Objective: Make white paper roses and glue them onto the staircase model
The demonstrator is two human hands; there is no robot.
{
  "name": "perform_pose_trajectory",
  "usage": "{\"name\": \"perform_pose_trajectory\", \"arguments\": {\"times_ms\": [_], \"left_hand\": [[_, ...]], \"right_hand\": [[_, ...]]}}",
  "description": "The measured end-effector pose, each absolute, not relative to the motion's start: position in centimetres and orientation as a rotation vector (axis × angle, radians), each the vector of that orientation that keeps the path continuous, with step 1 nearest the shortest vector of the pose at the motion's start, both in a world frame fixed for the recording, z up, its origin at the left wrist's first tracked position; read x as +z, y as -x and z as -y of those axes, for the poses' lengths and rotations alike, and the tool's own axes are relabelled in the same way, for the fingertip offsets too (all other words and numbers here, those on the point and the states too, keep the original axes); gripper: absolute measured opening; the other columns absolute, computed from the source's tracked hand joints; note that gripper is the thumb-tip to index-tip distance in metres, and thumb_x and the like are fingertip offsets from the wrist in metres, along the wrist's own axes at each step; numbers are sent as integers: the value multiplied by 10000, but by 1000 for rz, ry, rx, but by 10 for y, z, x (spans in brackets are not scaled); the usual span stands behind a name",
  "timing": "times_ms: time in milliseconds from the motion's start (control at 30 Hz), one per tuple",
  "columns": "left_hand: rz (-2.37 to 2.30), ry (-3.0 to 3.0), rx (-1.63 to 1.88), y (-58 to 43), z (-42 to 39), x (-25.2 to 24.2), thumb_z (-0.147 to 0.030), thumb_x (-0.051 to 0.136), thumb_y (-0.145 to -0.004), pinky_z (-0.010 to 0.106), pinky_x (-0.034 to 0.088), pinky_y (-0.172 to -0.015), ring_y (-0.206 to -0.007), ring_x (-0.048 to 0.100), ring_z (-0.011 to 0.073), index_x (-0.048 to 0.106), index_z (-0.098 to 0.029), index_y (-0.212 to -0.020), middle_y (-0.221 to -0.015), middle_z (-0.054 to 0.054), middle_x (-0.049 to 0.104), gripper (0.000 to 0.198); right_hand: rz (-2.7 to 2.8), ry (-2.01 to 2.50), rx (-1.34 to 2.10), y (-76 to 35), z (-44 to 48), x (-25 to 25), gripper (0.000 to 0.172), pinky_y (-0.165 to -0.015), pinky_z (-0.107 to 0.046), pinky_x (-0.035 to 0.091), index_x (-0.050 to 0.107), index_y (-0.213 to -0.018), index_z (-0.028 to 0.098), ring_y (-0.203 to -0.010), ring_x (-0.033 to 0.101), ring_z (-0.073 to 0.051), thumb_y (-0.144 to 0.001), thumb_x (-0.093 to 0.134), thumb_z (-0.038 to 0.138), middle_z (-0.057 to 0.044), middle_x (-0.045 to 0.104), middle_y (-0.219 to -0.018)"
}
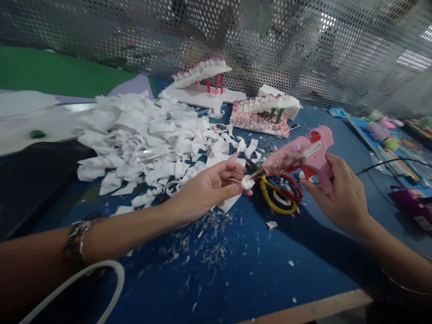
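Over the middle of the surface [253, 270], our left hand [209, 189] pinches a small white piece [248, 182] between its fingers. Our right hand [337, 198] wraps its fingers around the glue gun [303, 155], nozzle at the piece. We judge that glue could burn those fingertips or drip onto the scissors [280, 193] below.

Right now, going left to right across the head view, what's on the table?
Green lump, pile of white paper scraps, left hand pinching a white scrap, pink glue gun, right hand gripping it, purple object.
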State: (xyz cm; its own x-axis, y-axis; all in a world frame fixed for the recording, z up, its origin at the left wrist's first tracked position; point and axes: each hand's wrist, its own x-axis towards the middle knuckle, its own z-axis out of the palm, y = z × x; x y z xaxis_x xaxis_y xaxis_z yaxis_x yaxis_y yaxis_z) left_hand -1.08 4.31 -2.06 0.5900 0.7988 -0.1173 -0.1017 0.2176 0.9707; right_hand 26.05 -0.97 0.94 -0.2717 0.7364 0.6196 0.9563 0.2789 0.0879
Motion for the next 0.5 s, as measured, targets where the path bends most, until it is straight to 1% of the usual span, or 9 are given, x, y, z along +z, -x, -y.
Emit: {"name": "perform_pose_trajectory", "arguments": {"times_ms": [167, 233, 367, 433, 500], "left_hand": [[-708, -1142, 722, 10, -43, -19, -280, 721, -748, 211, 471, -741, -793, 636, 100, 565, -204, -1043, -928, 6, 618, 341], [-713, -1134, 724, 10, -43, -19, -284, 725, -746, 200, 474, -752, -792, 631, 88, 571, -210, -1027, -921, -5, 619, 330], [-757, -1154, 732, 9, -42, -17, -298, 734, -734, 187, 474, -731, -793, 622, 90, 574, -204, -999, -901, -6, 623, 323], [-776, -1168, 746, 9, -41, -16, -303, 739, -725, 180, 469, -712, -772, 613, 87, 575, -194, -978, -906, -2, 618, 321], [-785, -1178, 761, 8, -40, -15, -312, 742, -717, 180, 467, -701, -754, 602, 84, 574, -187, -964, -933, 5, 612, 324]], "right_hand": [[2073, 1512, -707, -262, 13, 10, 481, -647, -304, 488, 423, -1198, 173, -855, 619, -219, -848, 522, 488, -104, 615, -995], [2062, 1499, -787, -262, 14, 12, 501, -609, -282, 470, 423, -1196, 172, -818, 615, -208, -834, 546, 495, -99, 618, -966], [2054, 1308, -1090, -264, 17, 17, 521, -497, -247, 394, 451, -1158, 139, -700, 599, -177, -773, 649, 429, -81, 634, -857], [2054, 1170, -1248, -265, 18, 20, 540, -494, -244, 388, 455, -1165, 128, -664, 587, -166, -744, 687, 375, -72, 640, -824], [2045, 1056, -1364, -266, 19, 22, 573, -500, -245, 391, 454, -1183, 129, -633, 561, -153, -722, 704, 359, -64, 640, -807]]}}
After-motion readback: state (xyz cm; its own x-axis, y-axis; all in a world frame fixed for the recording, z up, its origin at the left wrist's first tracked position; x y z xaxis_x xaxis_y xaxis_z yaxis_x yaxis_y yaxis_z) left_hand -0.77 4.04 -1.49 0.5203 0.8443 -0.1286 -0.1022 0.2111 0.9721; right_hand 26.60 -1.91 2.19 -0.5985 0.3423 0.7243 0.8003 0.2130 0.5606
